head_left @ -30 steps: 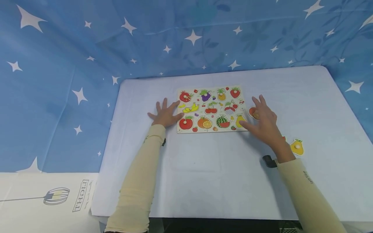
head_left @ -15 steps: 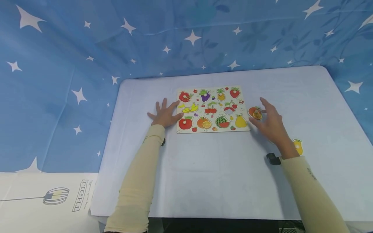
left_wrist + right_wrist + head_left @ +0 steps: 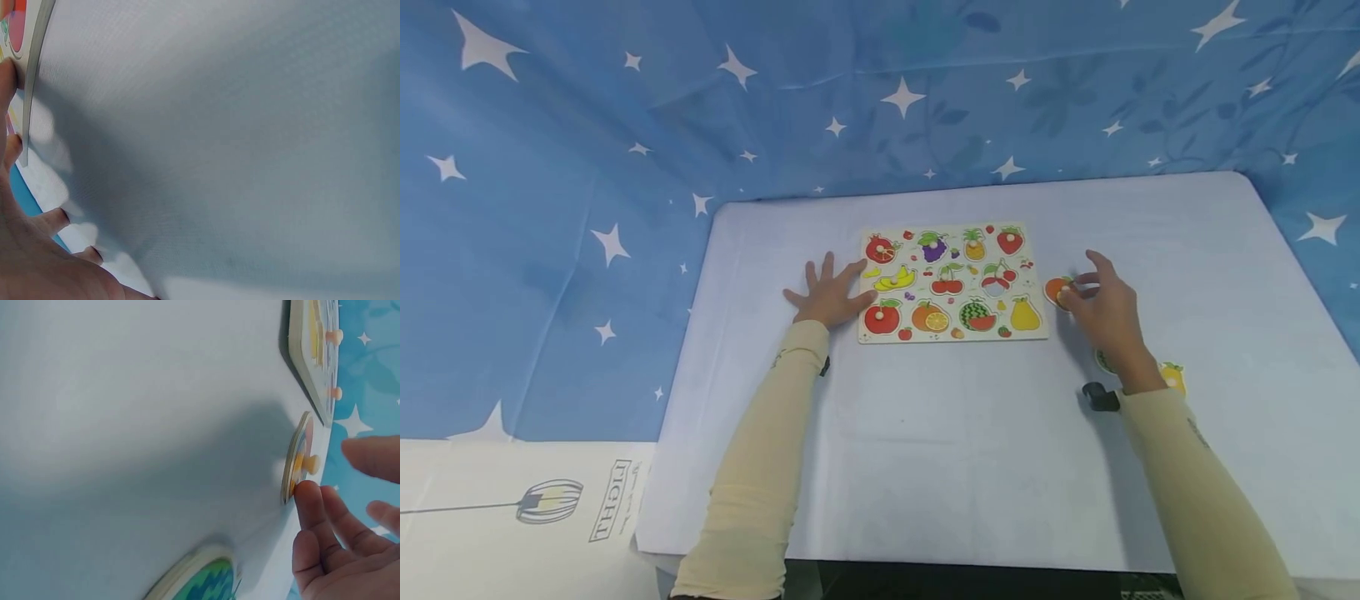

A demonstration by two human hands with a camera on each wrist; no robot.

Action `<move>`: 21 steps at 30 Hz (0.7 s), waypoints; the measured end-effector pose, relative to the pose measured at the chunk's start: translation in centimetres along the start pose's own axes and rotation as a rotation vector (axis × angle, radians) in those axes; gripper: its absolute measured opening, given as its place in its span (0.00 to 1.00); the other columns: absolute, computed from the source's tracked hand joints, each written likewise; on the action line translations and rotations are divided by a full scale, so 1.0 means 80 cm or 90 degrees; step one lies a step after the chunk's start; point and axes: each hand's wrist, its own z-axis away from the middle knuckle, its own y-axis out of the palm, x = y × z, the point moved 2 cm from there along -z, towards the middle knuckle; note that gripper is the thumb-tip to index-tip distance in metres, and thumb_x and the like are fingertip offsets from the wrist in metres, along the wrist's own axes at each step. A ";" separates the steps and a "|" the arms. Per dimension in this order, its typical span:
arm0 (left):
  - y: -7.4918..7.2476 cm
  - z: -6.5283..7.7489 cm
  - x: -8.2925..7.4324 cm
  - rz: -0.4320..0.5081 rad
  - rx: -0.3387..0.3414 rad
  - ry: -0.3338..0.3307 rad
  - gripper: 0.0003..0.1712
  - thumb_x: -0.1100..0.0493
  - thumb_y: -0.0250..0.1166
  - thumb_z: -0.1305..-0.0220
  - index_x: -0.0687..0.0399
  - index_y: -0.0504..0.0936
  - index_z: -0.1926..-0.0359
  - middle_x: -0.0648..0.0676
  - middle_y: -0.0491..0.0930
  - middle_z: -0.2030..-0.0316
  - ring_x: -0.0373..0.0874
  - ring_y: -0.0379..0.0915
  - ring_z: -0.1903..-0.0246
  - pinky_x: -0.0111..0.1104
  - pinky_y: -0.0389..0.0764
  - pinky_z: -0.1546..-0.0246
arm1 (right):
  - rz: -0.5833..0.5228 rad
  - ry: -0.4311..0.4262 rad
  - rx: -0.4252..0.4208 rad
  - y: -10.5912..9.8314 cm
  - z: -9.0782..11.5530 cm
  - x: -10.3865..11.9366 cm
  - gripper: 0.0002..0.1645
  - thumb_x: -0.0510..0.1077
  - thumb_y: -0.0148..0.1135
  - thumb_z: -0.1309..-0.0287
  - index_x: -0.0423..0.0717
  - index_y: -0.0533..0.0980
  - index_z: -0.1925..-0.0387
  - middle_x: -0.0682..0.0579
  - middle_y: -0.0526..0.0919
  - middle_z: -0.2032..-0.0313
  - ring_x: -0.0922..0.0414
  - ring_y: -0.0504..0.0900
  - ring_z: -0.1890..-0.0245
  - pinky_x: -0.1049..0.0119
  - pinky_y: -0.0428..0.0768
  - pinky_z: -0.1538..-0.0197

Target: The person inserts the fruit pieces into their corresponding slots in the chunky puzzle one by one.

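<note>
A fruit puzzle board [image 3: 950, 340] lies on the white table. My left hand [image 3: 827, 298] is spread flat at its left edge, thumb and forefinger touching the board; the left wrist view shows fingertips on the rim. Right of the board lies an orange puzzle piece [image 3: 1054, 289] with a small wooden knob [image 3: 310, 464]. My right hand [image 3: 1108, 312] reaches over this piece, its fingers around the knob but apart from each other. In the right wrist view one fingertip is at the piece's edge, and a gap shows between the knob and the upper digit.
A watermelon piece [image 3: 1103, 361] lies partly hidden under my right wrist. Beside the wrist is a yellow fruit piece [image 3: 1172, 377], also partly covered. A blue star-patterned cloth [image 3: 820, 83] hangs behind the table. Pale printed cloth [image 3: 467, 533] covers the lower left.
My right hand has drawn back rightward from the board's pear corner to the orange piece, and its fingers have come closer together at the knob. The left hand stays put.
</note>
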 end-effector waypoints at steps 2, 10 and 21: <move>0.001 -0.001 0.000 -0.004 0.000 -0.002 0.42 0.29 0.58 0.40 0.20 0.53 0.27 0.54 0.33 0.22 0.64 0.20 0.26 0.77 0.32 0.44 | -0.005 0.016 -0.001 0.002 -0.003 0.001 0.47 0.45 0.57 0.35 0.54 0.44 0.23 0.35 0.73 0.41 0.39 0.75 0.44 0.43 0.77 0.47; 0.002 0.000 -0.001 -0.008 -0.001 -0.003 0.42 0.29 0.58 0.40 0.19 0.53 0.27 0.54 0.33 0.22 0.64 0.20 0.26 0.77 0.32 0.44 | 0.014 -0.008 -0.064 0.016 -0.009 0.003 0.43 0.36 0.58 0.42 0.43 0.54 0.26 0.32 0.79 0.51 0.41 0.79 0.55 0.53 0.77 0.58; 0.002 0.001 0.000 -0.006 -0.004 -0.005 0.42 0.29 0.57 0.40 0.19 0.53 0.27 0.53 0.33 0.22 0.63 0.19 0.26 0.77 0.31 0.44 | 0.028 0.007 -0.107 0.027 -0.014 0.006 0.41 0.32 0.52 0.40 0.42 0.53 0.26 0.33 0.79 0.57 0.41 0.75 0.61 0.50 0.73 0.57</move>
